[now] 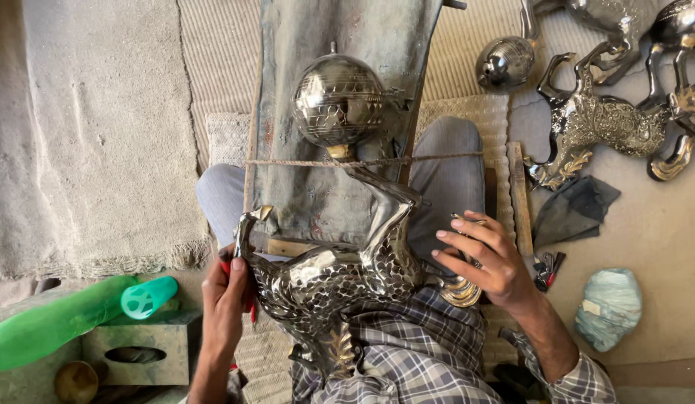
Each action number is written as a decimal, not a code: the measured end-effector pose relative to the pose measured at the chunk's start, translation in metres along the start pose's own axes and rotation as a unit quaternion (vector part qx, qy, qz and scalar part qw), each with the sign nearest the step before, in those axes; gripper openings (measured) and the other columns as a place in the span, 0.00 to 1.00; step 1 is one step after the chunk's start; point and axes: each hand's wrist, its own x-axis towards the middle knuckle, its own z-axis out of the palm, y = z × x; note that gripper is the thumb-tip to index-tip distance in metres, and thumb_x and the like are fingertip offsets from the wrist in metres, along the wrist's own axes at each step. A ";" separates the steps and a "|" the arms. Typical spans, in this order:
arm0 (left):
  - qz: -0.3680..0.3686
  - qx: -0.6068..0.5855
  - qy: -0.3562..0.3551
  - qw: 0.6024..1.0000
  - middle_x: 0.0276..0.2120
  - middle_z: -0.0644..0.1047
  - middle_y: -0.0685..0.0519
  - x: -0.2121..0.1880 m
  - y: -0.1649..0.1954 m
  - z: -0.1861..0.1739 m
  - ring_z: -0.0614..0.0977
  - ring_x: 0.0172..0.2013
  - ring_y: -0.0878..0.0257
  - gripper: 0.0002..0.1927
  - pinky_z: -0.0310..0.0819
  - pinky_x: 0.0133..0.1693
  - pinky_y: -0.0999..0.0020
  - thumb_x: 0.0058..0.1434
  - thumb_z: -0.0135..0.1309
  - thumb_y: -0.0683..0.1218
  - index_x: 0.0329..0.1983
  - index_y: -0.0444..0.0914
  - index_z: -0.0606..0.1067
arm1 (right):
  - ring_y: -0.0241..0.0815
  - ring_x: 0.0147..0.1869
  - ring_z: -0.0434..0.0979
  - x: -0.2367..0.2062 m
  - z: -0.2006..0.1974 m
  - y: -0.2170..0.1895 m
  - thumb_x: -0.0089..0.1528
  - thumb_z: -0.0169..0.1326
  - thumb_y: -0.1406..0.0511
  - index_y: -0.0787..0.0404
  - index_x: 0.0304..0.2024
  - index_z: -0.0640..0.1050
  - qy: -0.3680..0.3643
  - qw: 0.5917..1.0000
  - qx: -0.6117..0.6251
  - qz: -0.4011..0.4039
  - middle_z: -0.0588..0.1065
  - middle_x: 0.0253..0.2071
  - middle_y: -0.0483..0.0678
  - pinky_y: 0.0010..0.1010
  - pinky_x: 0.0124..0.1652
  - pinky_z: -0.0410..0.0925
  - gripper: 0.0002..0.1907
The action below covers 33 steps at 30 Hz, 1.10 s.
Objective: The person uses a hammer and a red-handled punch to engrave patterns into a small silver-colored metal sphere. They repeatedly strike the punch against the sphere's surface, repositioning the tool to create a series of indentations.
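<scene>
The metal animal figure (pixel 340 280) lies across the person's lap. The left hand (pixel 224 299) is closed on a red tool (pixel 252 308) against it, while the right hand (pixel 486 262) — fingers spread — steadies its leg.

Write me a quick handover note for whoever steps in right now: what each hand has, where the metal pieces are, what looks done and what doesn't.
Left hand: gripping a red-handled tool against the metal animal figure; the tool's tip is hidden.
Right hand: fingers spread, steadying the figure's tail end.
The figure lies across the lap, its neck on the wooden board, tied with a cord under an engraved metal ball.
Done: a scale pattern covers much of the body.
Left: the neck and chest look smooth.
To the right: another patterned figure, a second ball, a dark cloth.
</scene>
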 end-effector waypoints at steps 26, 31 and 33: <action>0.515 0.021 -0.215 0.829 0.45 0.79 0.45 0.127 0.186 0.126 0.86 0.47 0.61 0.14 0.87 0.47 0.66 0.73 0.57 0.35 0.58 0.30 0.68 | 0.67 0.65 0.71 -0.055 0.045 0.003 0.66 0.50 0.71 0.55 0.80 0.52 -0.056 0.859 -0.013 0.509 0.64 0.69 0.68 0.52 0.58 0.70 0.42; 0.620 0.118 -0.178 0.755 0.47 0.81 0.42 0.134 0.194 0.133 0.85 0.47 0.58 0.18 0.90 0.46 0.64 0.68 0.59 0.32 0.59 0.36 0.72 | 0.62 0.62 0.72 -0.050 0.019 0.013 0.79 0.45 0.63 0.58 0.81 0.54 0.062 0.847 0.130 0.512 0.69 0.65 0.66 0.48 0.56 0.69 0.30; 0.611 0.147 -0.160 0.761 0.46 0.83 0.46 0.134 0.195 0.128 0.85 0.42 0.62 0.20 0.81 0.42 0.63 0.69 0.60 0.32 0.61 0.38 0.73 | 0.52 0.40 0.77 -0.038 -0.005 0.007 0.74 0.44 0.59 0.56 0.83 0.55 0.154 0.721 0.321 0.595 0.75 0.52 0.61 0.38 0.36 0.72 0.36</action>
